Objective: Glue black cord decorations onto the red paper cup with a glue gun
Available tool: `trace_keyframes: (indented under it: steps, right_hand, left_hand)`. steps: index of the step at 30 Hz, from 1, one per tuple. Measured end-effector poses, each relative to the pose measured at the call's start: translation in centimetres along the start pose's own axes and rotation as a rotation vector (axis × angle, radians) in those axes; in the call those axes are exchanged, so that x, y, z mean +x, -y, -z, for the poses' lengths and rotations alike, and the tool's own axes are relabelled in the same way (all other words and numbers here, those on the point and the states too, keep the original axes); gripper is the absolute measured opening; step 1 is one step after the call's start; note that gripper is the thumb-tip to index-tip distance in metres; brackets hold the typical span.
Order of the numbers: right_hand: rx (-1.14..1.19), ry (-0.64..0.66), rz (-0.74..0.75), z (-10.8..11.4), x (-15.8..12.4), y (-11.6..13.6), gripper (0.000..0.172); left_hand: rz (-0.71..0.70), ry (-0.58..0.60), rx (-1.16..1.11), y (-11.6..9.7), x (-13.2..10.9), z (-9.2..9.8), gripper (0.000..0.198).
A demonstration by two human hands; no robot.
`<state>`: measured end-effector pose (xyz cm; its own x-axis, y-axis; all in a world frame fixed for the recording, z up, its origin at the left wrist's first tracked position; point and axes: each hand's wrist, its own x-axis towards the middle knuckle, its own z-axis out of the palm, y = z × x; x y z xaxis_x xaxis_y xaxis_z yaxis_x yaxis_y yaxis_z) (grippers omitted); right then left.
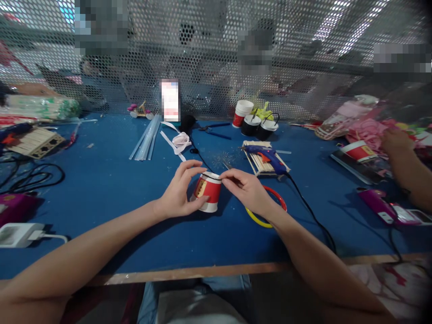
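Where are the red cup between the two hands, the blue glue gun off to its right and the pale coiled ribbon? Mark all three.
Red cup [213, 191]: head view, on its red side wall.
Blue glue gun [275, 163]: head view, on its handle.
Pale ribbon [181, 140]: head view, on its coil.

Left hand [180, 191] curved, right hand [248, 189] pinched (apparently)
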<state>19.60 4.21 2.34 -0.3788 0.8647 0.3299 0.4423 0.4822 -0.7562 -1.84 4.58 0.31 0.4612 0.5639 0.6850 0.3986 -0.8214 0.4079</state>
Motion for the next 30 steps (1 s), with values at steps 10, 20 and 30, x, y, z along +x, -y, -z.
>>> trace_keyframes:
  steps: [10,20,30]
  right_hand:
    - [-0.089,-0.014,0.048,0.31,0.15,0.17,0.014]
    - [-0.067,-0.005,0.014,0.30,0.14,-0.07,0.014]
    - [-0.062,-0.013,0.026,0.24,0.19,-0.12,0.013]
  left_hand:
    - [-0.021,-0.019,0.083,0.39,-0.34,-0.26,0.048]
    - [-0.020,0.009,0.104,0.23,-0.22,-0.15,0.042]
    - [-0.045,-0.001,0.114,0.43,-0.29,-0.17,0.047]
